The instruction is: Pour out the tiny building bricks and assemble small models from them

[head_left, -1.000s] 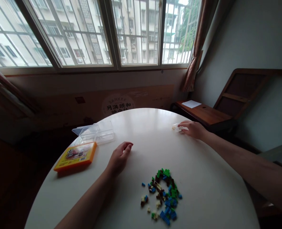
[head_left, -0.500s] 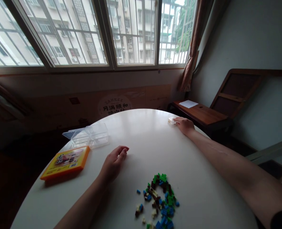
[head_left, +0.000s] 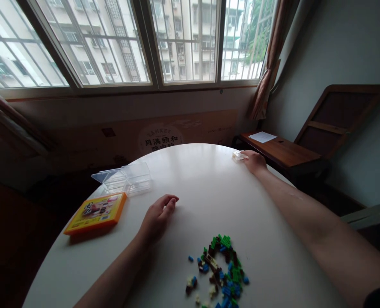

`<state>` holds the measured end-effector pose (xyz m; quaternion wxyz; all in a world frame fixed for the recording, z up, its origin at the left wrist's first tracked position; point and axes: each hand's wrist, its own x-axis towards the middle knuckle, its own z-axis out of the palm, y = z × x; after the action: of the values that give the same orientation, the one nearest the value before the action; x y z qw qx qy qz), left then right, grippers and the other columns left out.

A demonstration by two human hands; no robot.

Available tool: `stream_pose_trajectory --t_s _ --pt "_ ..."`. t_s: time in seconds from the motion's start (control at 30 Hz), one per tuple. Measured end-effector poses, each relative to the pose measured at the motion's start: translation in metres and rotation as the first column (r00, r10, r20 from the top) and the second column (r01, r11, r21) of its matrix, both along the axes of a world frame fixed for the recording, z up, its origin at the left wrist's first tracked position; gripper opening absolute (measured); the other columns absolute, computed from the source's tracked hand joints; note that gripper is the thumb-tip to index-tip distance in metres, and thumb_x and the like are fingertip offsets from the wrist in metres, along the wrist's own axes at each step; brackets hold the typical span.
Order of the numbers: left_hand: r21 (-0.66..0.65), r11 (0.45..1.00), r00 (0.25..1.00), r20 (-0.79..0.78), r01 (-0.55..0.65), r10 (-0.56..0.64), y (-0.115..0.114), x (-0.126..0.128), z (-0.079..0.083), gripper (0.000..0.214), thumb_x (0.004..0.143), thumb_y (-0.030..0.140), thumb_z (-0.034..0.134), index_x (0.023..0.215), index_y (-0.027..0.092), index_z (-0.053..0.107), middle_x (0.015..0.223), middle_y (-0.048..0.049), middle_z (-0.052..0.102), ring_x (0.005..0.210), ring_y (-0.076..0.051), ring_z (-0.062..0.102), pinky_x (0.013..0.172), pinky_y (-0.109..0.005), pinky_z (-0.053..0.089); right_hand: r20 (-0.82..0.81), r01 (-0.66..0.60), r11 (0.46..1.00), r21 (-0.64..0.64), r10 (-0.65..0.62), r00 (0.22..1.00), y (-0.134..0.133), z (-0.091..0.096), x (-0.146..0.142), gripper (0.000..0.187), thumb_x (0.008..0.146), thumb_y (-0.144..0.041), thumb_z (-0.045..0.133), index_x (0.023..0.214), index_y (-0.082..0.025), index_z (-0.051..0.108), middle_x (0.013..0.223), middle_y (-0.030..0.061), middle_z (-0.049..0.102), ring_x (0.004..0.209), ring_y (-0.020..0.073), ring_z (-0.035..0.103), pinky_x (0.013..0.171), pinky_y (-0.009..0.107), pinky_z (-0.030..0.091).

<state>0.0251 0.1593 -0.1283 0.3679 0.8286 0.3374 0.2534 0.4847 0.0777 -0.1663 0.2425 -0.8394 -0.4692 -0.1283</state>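
Note:
My right hand (head_left: 254, 161) reaches far across the round white table (head_left: 196, 179) to its back right edge, fingers pinched on a small clear plastic bag (head_left: 238, 155) lying there. In the middle of the table rests my left hand (head_left: 158, 216), fingers loosely curled, holding nothing. A pile of small green, blue, brown and cream building bricks (head_left: 221, 269) lies near the front edge, between my two forearms.
An orange and yellow box (head_left: 96, 212) lies flat at the table's left edge. Behind it stands an open clear plastic container (head_left: 127, 179). A wooden side table (head_left: 281, 149) with a sheet of paper (head_left: 262, 137) sits beyond the table, under the window.
My right hand has slid the small plastic bag farther away toward the back right edge of the table. My left hand has stayed put.

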Motion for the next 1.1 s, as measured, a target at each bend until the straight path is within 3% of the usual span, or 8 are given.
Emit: stream_pose_trajectory --t_s 0.1,0.17,0.33,0.5,0.67,0.8,0.97,1.1 --pt "0.098 0.995 0.999 -0.052 0.002 0.003 -0.005 0.001 0.006 0.036 0.091 0.047 0.045 0.1 0.019 0.067 0.098 -0.007 0.073 0.089 -0.024 0.068 0.078 -0.034 0.053 0.011 0.055 0.997 0.052 -0.056 0.998 -0.003 -0.001 -0.001 0.034 0.094 -0.025 0.055 0.128 -0.02 0.057 0.128 0.0107 0.058 0.109 0.0235 0.06 0.094 0.042 0.05" --pt "0.127 0.992 0.997 -0.07 -0.005 0.015 -0.008 0.002 0.009 0.033 0.09 0.044 0.046 0.1 0.019 0.067 0.099 -0.0068 0.072 0.091 -0.023 0.068 0.079 -0.033 0.054 0.016 0.083 0.993 0.079 -0.085 0.996 -0.004 0.0 -0.003 0.045 0.087 -0.016 0.055 0.132 -0.02 0.056 0.131 0.0127 0.056 0.107 0.0259 0.061 0.092 0.04 0.05" --pt "0.243 0.97 0.988 -0.144 -0.024 0.061 -0.013 0.006 0.011 0.025 0.088 0.034 0.049 0.1 0.02 0.066 0.104 -0.0072 0.071 0.097 -0.023 0.066 0.083 -0.033 0.054 0.049 0.108 0.987 0.116 -0.114 0.992 -0.007 0.001 -0.008 0.064 0.08 -0.016 0.055 0.143 -0.02 0.046 0.138 0.0166 0.048 0.115 0.0333 0.056 0.093 0.044 0.048" --pt "0.408 0.906 0.941 -0.248 -0.116 0.232 -0.005 0.002 0.01 0.028 0.087 0.027 0.052 0.109 0.018 0.065 0.127 -0.0127 0.063 0.123 -0.03 0.054 0.106 -0.044 0.042 0.109 0.096 0.986 0.136 -0.111 0.988 -0.01 0.0 -0.018 0.073 0.08 -0.017 0.054 0.15 -0.018 0.035 0.148 0.0216 0.035 0.126 0.039 0.047 0.095 0.053 0.045" --pt "0.504 0.831 0.821 -0.355 -0.236 0.448 0.007 -0.002 0.003 0.057 0.085 0.032 0.057 0.137 0.008 0.05 0.152 -0.0234 0.037 0.145 -0.038 0.027 0.116 -0.055 0.024 0.199 -0.019 0.991 0.131 -0.007 0.98 -0.015 0.001 -0.039 0.069 0.08 -0.015 0.054 0.147 -0.023 0.037 0.153 0.0187 0.031 0.139 0.0376 0.032 0.106 0.06 0.031" --pt "0.551 0.791 0.736 -0.414 -0.265 0.535 0.008 0.002 -0.003 0.065 0.089 0.036 0.051 0.145 0.005 0.04 0.157 -0.0217 0.029 0.148 -0.034 0.019 0.12 -0.052 0.014 0.24 -0.141 0.983 0.116 0.11 0.965 -0.025 0.005 -0.065 0.069 0.081 -0.014 0.054 0.147 -0.024 0.037 0.156 0.0172 0.028 0.143 0.0365 0.025 0.111 0.064 0.021" --pt "0.589 0.776 0.672 -0.482 -0.227 0.563 0.004 0.006 -0.007 0.066 0.092 0.04 0.043 0.148 0.005 0.039 0.158 -0.019 0.029 0.148 -0.033 0.019 0.12 -0.051 0.015 0.218 -0.321 0.942 0.095 0.295 0.93 -0.038 0.007 -0.107 0.065 0.083 -0.014 0.054 0.146 -0.02 0.04 0.154 0.0167 0.032 0.143 0.0321 0.029 0.115 0.053 0.027" --pt "0.639 0.745 0.65 -0.487 -0.19 0.583 0.007 0.01 -0.003 0.072 0.091 0.042 0.042 0.153 0.009 0.029 0.159 -0.0161 0.028 0.148 -0.033 0.017 0.119 -0.056 0.012 0.13 -0.417 0.906 0.078 0.405 0.905 -0.043 0.003 -0.145 0.057 0.083 -0.014 0.052 0.14 -0.016 0.049 0.14 0.0157 0.051 0.135 0.029 0.043 0.113 0.047 0.036"
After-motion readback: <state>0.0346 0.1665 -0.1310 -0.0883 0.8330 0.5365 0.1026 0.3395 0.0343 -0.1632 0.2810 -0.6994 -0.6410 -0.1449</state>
